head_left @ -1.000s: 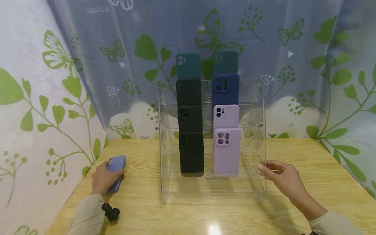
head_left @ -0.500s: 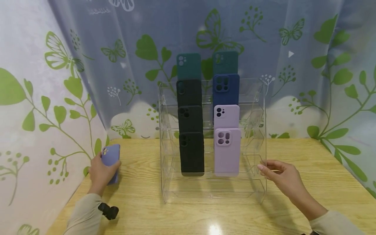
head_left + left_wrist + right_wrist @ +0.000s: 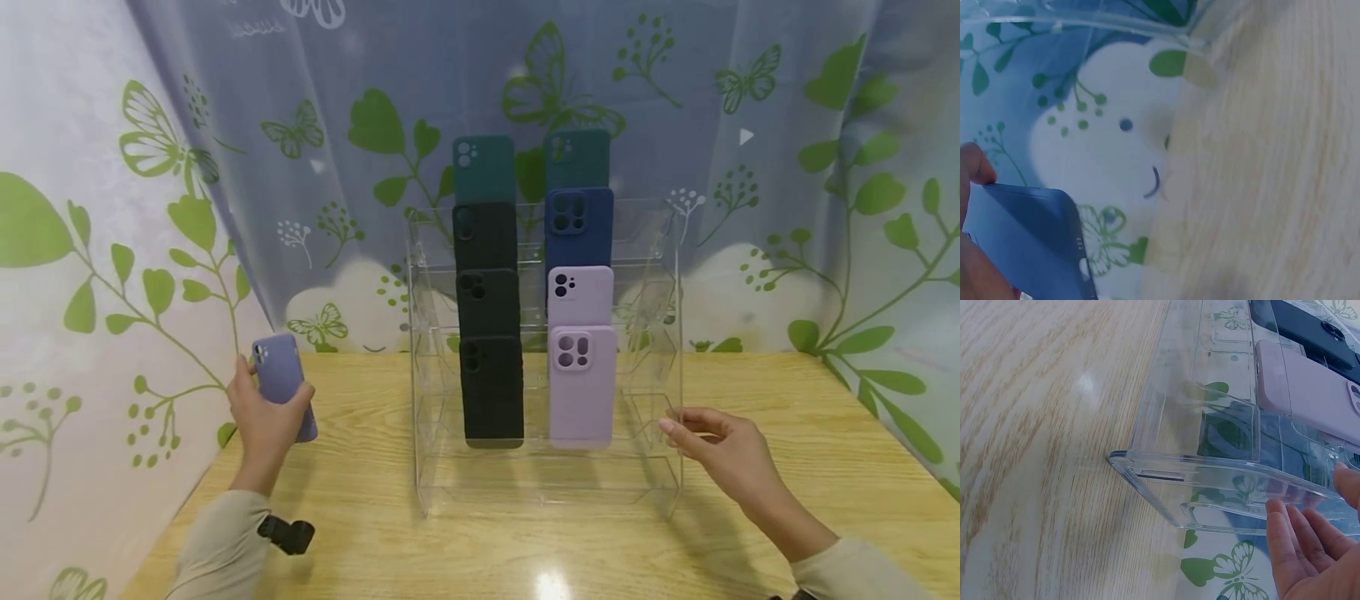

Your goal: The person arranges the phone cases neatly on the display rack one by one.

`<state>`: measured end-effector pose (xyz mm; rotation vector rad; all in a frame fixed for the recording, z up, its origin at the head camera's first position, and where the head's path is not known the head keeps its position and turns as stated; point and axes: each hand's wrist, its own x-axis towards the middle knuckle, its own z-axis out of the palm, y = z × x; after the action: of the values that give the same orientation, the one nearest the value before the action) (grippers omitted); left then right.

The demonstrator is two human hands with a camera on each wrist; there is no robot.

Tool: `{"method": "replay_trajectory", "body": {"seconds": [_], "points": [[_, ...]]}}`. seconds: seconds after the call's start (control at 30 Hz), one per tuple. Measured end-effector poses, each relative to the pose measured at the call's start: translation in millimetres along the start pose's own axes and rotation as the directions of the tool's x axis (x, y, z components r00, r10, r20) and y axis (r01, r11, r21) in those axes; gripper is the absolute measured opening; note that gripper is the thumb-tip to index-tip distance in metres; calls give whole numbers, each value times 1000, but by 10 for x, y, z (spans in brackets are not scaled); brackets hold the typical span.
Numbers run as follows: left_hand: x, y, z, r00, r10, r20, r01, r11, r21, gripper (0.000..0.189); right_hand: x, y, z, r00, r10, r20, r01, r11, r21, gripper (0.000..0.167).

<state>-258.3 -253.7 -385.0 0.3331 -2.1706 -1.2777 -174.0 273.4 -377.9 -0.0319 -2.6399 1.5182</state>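
Note:
My left hand grips a lavender-blue phone case by its sides, thumb on the right edge, with the camera cutouts at its top. The left wrist view shows a plain face of the case. A clear acrylic display stand with stepped tiers stands mid-table. In its left column are a teal case and several black cases; the right column has a teal case, a blue case and two lilac cases. At the stand's right side panel, my right hand pinches its edge between thumb and fingers.
The wood-grain table carries the stand. Behind it hangs a blue curtain printed with leaves and butterflies, and a pale patterned cloth borders the left side. A black wrist camera sits at my left cuff.
My left hand has raised the lavender-blue case and moved it away from me, toward the table's back left. The right hand stays at the stand's side, and the cases on the stand keep their places.

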Motion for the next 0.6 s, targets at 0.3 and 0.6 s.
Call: {"method": "replay_trajectory", "body": {"seconds": [0.3,0.6], "points": [[-128,324,27,997,15,72,-10,998,-67,99,-7,-7,-2,1000,-1,3,1,1000,5,59],[-342,628,43,990,111,93,-100,989,-113,102,3,9,2,1000,-6,2,6,1000,9,58]]}}
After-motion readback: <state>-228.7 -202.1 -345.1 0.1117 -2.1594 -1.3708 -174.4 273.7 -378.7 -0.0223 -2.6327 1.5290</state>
